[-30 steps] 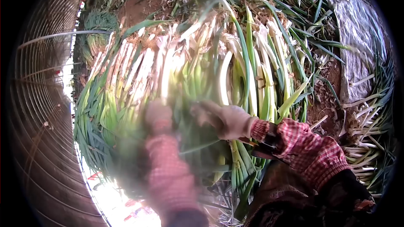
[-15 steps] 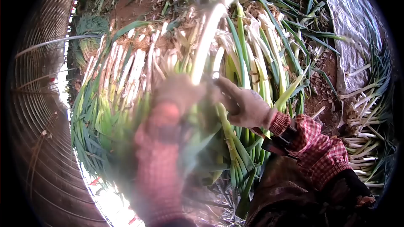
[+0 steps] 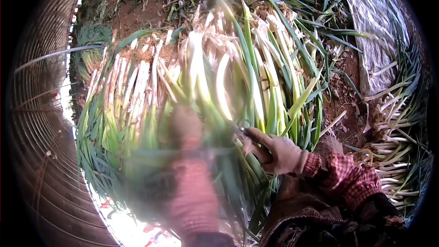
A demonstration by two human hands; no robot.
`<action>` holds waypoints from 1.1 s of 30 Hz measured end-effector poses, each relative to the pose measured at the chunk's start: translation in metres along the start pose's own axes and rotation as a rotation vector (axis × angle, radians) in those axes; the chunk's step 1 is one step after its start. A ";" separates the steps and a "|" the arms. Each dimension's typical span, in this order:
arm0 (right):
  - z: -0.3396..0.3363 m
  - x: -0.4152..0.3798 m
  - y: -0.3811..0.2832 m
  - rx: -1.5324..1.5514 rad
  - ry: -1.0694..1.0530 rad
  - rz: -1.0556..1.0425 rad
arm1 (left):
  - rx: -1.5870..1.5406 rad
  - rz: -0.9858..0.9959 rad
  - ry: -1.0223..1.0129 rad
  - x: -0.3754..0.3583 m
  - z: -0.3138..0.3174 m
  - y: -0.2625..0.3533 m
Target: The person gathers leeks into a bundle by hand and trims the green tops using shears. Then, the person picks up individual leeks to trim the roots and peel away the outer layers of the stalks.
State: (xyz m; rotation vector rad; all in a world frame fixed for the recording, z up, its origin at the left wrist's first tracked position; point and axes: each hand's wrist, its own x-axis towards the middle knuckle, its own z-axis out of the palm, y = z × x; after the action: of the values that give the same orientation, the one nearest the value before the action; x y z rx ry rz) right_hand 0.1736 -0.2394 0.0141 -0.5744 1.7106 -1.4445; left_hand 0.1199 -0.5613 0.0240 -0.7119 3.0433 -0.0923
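My left hand [image 3: 186,121], in a glove and a checked sleeve, is smeared by motion over the leafy part of a row of long green onions [image 3: 224,87]. Its fingers do not show clearly, and a pale stalk [image 3: 173,82] runs down to it. My gloved right hand [image 3: 283,153] is at the right of the leaves, fingers curled together. A small shiny, dark piece [image 3: 244,126] shows at its fingertips, beside green leaves; I cannot tell what the fingers hold. The onions lie with white stems and roots away from me, leaves toward me.
Tidier, browner-stemmed onions [image 3: 132,82] lie at the left. A curved ribbed wall [image 3: 41,123] stands beyond them. At the right are a silvery plastic sheet [image 3: 375,32] and a heap of thin white-stemmed onions [image 3: 395,146]. Bare soil [image 3: 350,105] and loose leaves lie between.
The long white stalk raised above my left hand has come down among the others. My left hand has moved a little toward me, and my right hand has shifted down and right.
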 end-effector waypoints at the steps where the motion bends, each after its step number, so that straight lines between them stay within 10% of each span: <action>1: 0.000 0.011 0.003 -0.012 -0.013 0.003 | 0.020 -0.002 0.093 -0.006 0.000 0.009; 5: -0.019 0.061 0.003 -0.066 0.066 -0.014 | 0.032 0.420 0.084 -0.025 -0.018 0.050; 13: -0.089 0.146 -0.045 0.046 0.089 0.116 | 0.156 -0.189 -0.459 -0.006 -0.026 0.089; 20: -0.069 0.082 0.007 -0.041 0.142 -0.115 | -0.789 -0.321 -0.994 -0.029 -0.021 0.029; 27: -0.016 -0.066 -0.011 0.031 0.050 -0.192 | 0.173 -0.112 -0.426 -0.055 -0.093 0.080; 33: -0.024 -0.037 -0.030 0.045 0.080 -0.096 | 0.254 -0.086 -0.467 -0.056 -0.110 0.080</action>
State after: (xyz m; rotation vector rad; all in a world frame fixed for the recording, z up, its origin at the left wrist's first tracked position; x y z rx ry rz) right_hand 0.1706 -0.2044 0.0542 -0.5883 1.7278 -1.5882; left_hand 0.1319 -0.4586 0.1289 -0.7233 2.5018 -0.2660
